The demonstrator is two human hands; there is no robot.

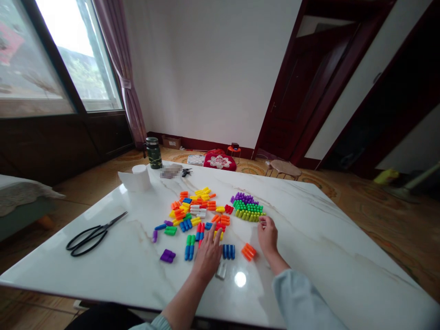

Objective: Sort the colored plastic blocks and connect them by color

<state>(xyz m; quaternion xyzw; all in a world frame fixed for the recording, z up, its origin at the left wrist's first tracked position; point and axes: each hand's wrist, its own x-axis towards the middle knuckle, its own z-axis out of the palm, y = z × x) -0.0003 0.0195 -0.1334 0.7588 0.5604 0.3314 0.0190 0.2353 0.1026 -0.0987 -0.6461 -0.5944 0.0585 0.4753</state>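
Small glossy plastic capsule-shaped pieces in many colours lie on a white marble-patterned table. My left hand (209,251) reaches over the front of the mixed heap with its fingers spread, beside a red-and-blue cluster (200,233) and a blue cluster (228,251). Whether its fingertips touch the pieces I cannot tell. At the right, my right hand (268,234) has its fingers pinched together by the end of a row of olive-green pieces (248,216). Anything in the pinch is hidden. Behind that row stand green pieces (248,207) and purple pieces (244,198). An orange cluster (249,252) sits between my hands.
Large black-handled scissors (92,236) lie at the left of the table (123,270). A white paper roll (140,178), a camouflage-patterned bottle (153,153) and small dark snips (186,172) stand or lie along the far left edge. A stool (283,169) is on the floor beyond.
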